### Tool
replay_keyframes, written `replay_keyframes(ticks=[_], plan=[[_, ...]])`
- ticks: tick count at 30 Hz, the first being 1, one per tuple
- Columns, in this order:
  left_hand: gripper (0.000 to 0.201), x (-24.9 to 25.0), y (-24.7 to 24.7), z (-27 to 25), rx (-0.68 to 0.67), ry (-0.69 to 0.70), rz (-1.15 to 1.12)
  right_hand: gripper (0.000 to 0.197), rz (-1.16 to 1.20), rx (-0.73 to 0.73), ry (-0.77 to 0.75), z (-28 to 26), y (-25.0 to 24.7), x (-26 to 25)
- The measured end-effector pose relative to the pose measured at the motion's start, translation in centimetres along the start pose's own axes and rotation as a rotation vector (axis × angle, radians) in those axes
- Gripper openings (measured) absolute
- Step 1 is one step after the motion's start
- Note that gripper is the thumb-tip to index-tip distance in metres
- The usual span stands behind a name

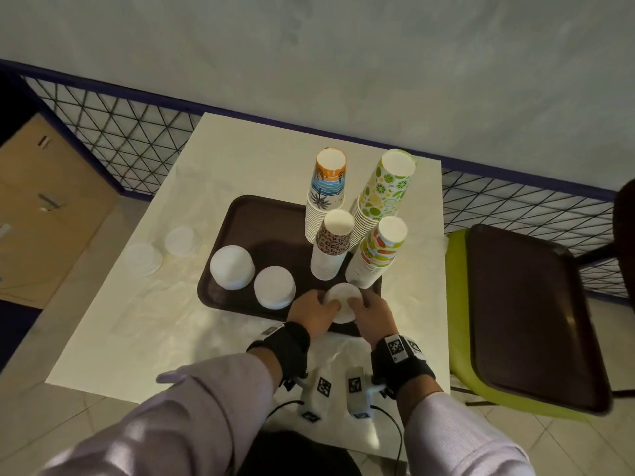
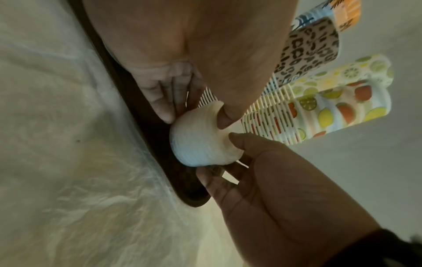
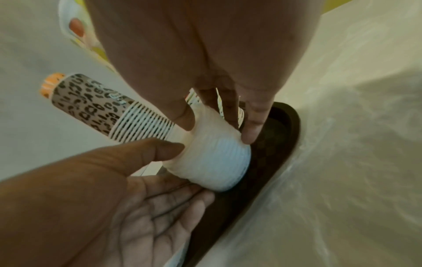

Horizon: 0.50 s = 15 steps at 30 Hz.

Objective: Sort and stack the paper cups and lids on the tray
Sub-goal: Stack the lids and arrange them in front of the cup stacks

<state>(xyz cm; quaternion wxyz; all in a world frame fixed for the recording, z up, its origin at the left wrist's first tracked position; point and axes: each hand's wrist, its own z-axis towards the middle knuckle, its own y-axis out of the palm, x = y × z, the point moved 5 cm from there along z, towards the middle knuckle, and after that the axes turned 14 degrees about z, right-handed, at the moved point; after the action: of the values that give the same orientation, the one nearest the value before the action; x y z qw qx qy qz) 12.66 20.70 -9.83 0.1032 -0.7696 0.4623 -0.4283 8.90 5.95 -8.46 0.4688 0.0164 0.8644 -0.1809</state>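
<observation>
Both hands [image 1: 340, 309] clasp a lid stack [image 1: 342, 297], hiding its lower edge.

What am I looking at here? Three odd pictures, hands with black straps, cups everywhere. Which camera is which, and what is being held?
No machine: a person works bare-handed, wearing cameras. The wide picture comes from the head; the two close ones look along each wrist. A brown tray lies on a white table. It carries four cup stacks and lid stacks; two more lid stacks lie on the table. The left hand and right hand share a grip on one white lid stack at the tray's near edge.
</observation>
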Motion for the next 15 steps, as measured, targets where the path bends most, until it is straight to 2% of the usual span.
replay_keyframes(ticks=[6,10,15], plan=[[0.039,0.5,1.5,1.3,-0.007,-0.020,0.130,0.043,-0.155,-0.011,-0.014,1.0,-0.3,0.4],[0.039,0.3,2.0,1.8,0.020,-0.021,0.185,0.047,-0.190,0.001,-0.008,1.1,-0.4,0.8],[0.042,0.4,2.0,2.1,0.047,-0.019,0.199,0.042,-0.263,0.018,-0.066,1.0,-0.5,0.6]])
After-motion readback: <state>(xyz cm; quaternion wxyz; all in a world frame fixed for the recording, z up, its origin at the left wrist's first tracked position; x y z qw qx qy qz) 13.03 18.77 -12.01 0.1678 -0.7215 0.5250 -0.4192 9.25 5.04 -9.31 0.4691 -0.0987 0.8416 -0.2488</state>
